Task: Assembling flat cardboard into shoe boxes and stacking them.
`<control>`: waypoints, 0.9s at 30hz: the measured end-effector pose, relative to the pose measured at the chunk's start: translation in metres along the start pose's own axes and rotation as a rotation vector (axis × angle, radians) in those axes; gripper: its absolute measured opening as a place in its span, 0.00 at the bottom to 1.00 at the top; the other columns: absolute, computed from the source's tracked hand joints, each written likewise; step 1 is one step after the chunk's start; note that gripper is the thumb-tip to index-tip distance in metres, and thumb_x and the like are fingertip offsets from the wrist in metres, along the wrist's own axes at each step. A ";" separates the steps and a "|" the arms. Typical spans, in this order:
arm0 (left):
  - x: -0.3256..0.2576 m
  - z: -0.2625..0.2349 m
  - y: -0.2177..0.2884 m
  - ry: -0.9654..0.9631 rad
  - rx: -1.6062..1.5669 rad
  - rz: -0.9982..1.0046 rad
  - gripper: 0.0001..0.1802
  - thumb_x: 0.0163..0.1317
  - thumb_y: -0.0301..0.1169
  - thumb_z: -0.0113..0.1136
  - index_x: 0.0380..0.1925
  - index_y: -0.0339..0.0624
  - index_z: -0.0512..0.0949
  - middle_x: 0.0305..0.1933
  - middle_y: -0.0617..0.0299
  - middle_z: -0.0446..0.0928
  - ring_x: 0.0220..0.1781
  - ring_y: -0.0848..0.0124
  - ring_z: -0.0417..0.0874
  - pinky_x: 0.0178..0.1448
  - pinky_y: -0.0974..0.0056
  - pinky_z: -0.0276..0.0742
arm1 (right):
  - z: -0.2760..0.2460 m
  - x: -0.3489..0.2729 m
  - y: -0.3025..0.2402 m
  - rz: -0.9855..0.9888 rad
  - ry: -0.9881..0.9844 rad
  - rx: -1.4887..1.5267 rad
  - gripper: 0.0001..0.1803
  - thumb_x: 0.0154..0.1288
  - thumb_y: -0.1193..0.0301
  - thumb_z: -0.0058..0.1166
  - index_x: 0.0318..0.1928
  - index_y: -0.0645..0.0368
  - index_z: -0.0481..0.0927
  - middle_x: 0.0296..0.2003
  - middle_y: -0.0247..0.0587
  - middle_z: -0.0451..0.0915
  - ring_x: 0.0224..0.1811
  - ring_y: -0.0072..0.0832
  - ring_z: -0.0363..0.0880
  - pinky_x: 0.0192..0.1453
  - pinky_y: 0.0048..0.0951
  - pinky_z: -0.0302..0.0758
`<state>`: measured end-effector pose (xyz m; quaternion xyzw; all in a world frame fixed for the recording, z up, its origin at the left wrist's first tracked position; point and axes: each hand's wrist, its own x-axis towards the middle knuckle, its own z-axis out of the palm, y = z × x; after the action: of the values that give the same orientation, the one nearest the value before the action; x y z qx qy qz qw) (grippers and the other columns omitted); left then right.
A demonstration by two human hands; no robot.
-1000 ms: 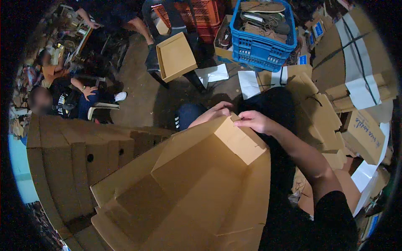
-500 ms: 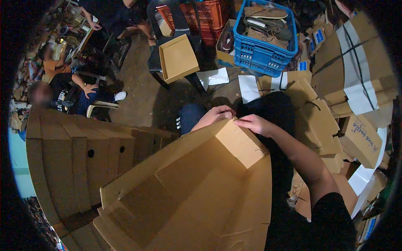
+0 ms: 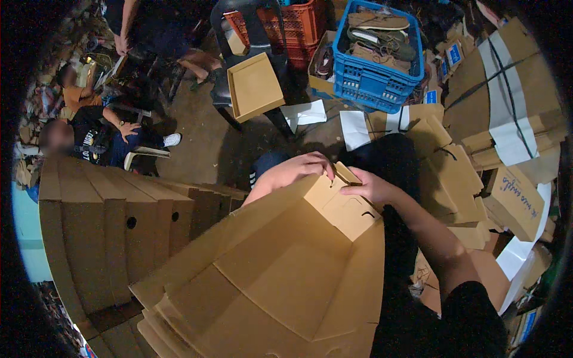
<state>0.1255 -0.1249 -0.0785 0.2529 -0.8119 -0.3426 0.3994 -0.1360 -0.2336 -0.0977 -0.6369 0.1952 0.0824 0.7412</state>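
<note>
A brown cardboard box, partly folded up, leans across my lap with its inside facing me. Its far end panel stands up and shows curved slots. My left hand curls over the far left corner, with its fingertips against the panel beside a slot. On the right part of the same panel, my right hand pinches the cardboard, thumb inside and fingers behind. A narrow flap sticks up between the hands. The near end of the box has loose, unfolded flaps.
Stacked brown boxes line the left. Ahead stands a black chair bearing a shallow cardboard lid. A blue crate of shoes is beyond. Flat cardboard and a strapped bundle lie right. Other people sit far left.
Both hands have shifted on the end panel, and a flap now rises between them. My right thumb has come inside the panel. The box has tilted slightly.
</note>
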 end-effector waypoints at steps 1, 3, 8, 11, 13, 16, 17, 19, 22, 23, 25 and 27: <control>0.001 -0.004 -0.003 -0.001 0.000 0.001 0.13 0.67 0.33 0.54 0.46 0.39 0.79 0.52 0.49 0.79 0.56 0.52 0.79 0.62 0.53 0.73 | -0.002 -0.001 0.001 0.010 0.010 -0.040 0.35 0.70 0.65 0.66 0.72 0.60 0.66 0.59 0.37 0.78 0.61 0.23 0.76 0.67 0.29 0.71; 0.010 -0.014 0.001 -0.043 -0.070 -0.231 0.21 0.61 0.42 0.63 0.46 0.36 0.79 0.52 0.49 0.81 0.52 0.47 0.81 0.58 0.51 0.76 | -0.005 0.000 0.011 -0.041 0.094 -0.023 0.37 0.69 0.63 0.67 0.72 0.60 0.65 0.58 0.40 0.80 0.58 0.26 0.78 0.64 0.31 0.74; 0.025 -0.021 0.016 -0.003 -0.529 -0.915 0.21 0.63 0.36 0.57 0.54 0.39 0.81 0.57 0.60 0.80 0.59 0.70 0.79 0.64 0.65 0.71 | -0.006 -0.023 -0.015 -0.062 0.427 -0.303 0.41 0.66 0.57 0.68 0.73 0.58 0.63 0.59 0.50 0.79 0.52 0.37 0.83 0.54 0.39 0.81; 0.028 -0.022 0.013 -0.032 -0.528 -1.046 0.22 0.63 0.40 0.60 0.54 0.42 0.82 0.54 0.61 0.81 0.57 0.70 0.79 0.60 0.66 0.73 | -0.005 -0.049 -0.033 -0.189 0.446 -0.526 0.34 0.68 0.65 0.67 0.70 0.62 0.68 0.52 0.45 0.83 0.44 0.29 0.84 0.51 0.34 0.79; 0.023 -0.020 -0.002 -0.076 -0.499 -1.100 0.22 0.63 0.41 0.62 0.53 0.43 0.83 0.52 0.62 0.82 0.56 0.72 0.79 0.57 0.66 0.74 | 0.001 -0.060 -0.046 -0.135 0.361 -0.489 0.34 0.68 0.63 0.65 0.69 0.63 0.68 0.46 0.47 0.85 0.41 0.32 0.85 0.49 0.36 0.80; 0.018 -0.013 -0.030 -0.159 -0.486 -1.159 0.20 0.63 0.43 0.64 0.51 0.46 0.84 0.48 0.64 0.82 0.53 0.73 0.79 0.52 0.67 0.75 | 0.008 -0.066 -0.043 -0.065 0.260 -0.496 0.32 0.68 0.64 0.62 0.67 0.66 0.68 0.36 0.48 0.87 0.37 0.37 0.87 0.45 0.37 0.81; 0.017 -0.013 -0.034 -0.185 -0.496 -1.178 0.18 0.64 0.43 0.66 0.50 0.47 0.84 0.46 0.66 0.82 0.52 0.74 0.79 0.50 0.66 0.75 | 0.010 -0.065 -0.041 -0.059 0.229 -0.540 0.31 0.68 0.66 0.61 0.67 0.67 0.69 0.32 0.48 0.87 0.34 0.38 0.87 0.44 0.37 0.80; 0.036 -0.020 -0.011 -0.208 -0.496 -1.160 0.17 0.64 0.42 0.66 0.49 0.47 0.84 0.46 0.66 0.82 0.51 0.75 0.79 0.49 0.66 0.75 | 0.014 -0.068 -0.041 -0.058 0.248 -0.483 0.32 0.66 0.69 0.60 0.68 0.66 0.68 0.33 0.49 0.87 0.36 0.44 0.88 0.45 0.40 0.81; 0.037 -0.024 -0.006 -0.234 -0.517 -1.107 0.16 0.64 0.40 0.68 0.48 0.48 0.84 0.44 0.67 0.81 0.49 0.76 0.78 0.47 0.66 0.76 | 0.024 -0.072 -0.039 -0.084 0.344 -0.606 0.32 0.64 0.70 0.62 0.67 0.64 0.69 0.34 0.50 0.87 0.39 0.48 0.87 0.46 0.45 0.81; 0.036 -0.023 -0.008 -0.245 -0.539 -1.065 0.15 0.63 0.39 0.68 0.47 0.48 0.84 0.44 0.67 0.81 0.49 0.76 0.78 0.46 0.65 0.76 | 0.030 -0.078 -0.046 -0.106 0.386 -0.668 0.32 0.64 0.69 0.63 0.67 0.61 0.69 0.37 0.49 0.86 0.41 0.48 0.87 0.48 0.43 0.80; 0.033 -0.022 -0.009 -0.227 -0.577 -1.082 0.14 0.64 0.39 0.68 0.47 0.47 0.84 0.43 0.67 0.81 0.49 0.76 0.78 0.46 0.66 0.76 | 0.033 -0.079 -0.048 -0.131 0.426 -0.731 0.32 0.63 0.69 0.65 0.66 0.59 0.69 0.39 0.49 0.86 0.42 0.48 0.86 0.50 0.42 0.79; 0.035 -0.019 -0.012 -0.224 -0.615 -1.090 0.14 0.64 0.39 0.68 0.46 0.47 0.83 0.43 0.67 0.81 0.49 0.76 0.79 0.46 0.66 0.77 | 0.029 -0.079 -0.042 -0.004 0.324 -0.767 0.36 0.62 0.70 0.65 0.69 0.56 0.66 0.41 0.49 0.86 0.44 0.49 0.86 0.50 0.44 0.79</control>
<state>0.1234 -0.1639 -0.0626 0.4662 -0.4678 -0.7387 0.1347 -0.1867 -0.2023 -0.0253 -0.8720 0.2631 0.0463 0.4101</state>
